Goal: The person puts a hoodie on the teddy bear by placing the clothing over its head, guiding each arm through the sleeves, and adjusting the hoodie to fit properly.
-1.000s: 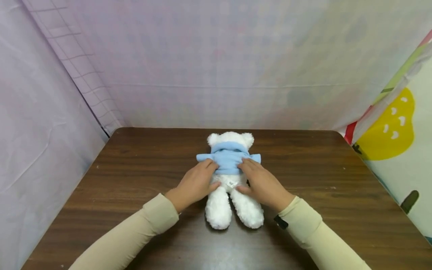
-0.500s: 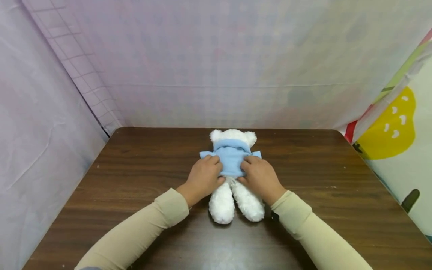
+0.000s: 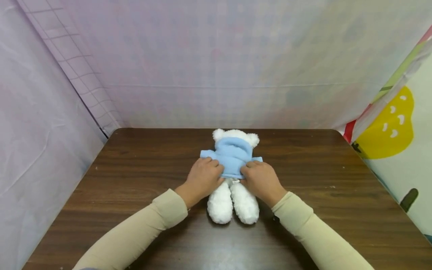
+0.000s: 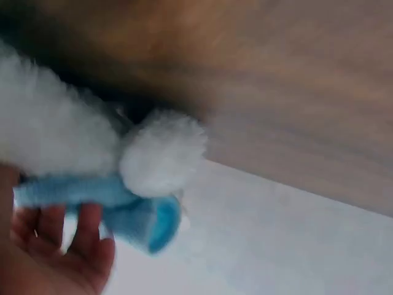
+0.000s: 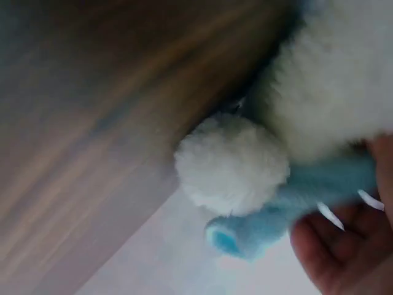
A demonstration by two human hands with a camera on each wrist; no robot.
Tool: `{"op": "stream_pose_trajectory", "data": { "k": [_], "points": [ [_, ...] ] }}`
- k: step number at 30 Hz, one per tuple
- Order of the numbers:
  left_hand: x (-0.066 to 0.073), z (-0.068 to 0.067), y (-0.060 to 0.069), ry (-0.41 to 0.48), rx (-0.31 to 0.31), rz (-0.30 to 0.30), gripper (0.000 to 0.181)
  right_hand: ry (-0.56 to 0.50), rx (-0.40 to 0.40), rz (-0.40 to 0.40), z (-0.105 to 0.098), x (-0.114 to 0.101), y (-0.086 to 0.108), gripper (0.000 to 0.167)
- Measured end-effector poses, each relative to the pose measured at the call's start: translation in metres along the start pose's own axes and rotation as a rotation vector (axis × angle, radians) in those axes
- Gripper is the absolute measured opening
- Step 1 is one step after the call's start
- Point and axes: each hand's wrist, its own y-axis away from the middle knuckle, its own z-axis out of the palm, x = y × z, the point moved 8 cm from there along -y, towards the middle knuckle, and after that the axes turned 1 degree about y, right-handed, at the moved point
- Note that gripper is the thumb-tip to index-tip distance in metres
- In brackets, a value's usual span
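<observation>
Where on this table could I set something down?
Outside the forearms, left and right of the bear, the table is bare. A smaller patch lies between them, before the bear's feet. The middle is crowded: left hand and right hand grip the shirt.

A curtained booth, building unclear: a pale pinkish checked cloth (image 3: pixel 216 63) and a white, yellow-fruit-printed cloth (image 3: pixel 395 131) hang around a dark-brown wood-grain surface (image 3: pixel 152 161).
</observation>
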Motion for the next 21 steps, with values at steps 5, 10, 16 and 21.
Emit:
{"op": "stream_pose_trajectory", "data": {
  "k": [5,10,16,21],
  "points": [
    [0.001,0.005,0.012,0.094,-0.200,0.054,0.029,-0.143,-0.193,-0.004,0.004,0.004,0.010,0.029],
    [0.000,-0.001,0.022,0.194,-0.300,0.060,0.029,-0.213,-0.322,-0.026,0.003,-0.003,0.027,0.054],
    [-0.006,-0.012,0.020,0.235,-0.228,-0.006,0.023,-0.294,-0.375,0.059,0.002,0.002,0.038,0.060],
    [-0.012,-0.023,0.012,0.261,-0.020,-0.099,0.017,-0.401,-0.091,0.215,-0.016,0.033,0.028,0.022]
  ]
}}
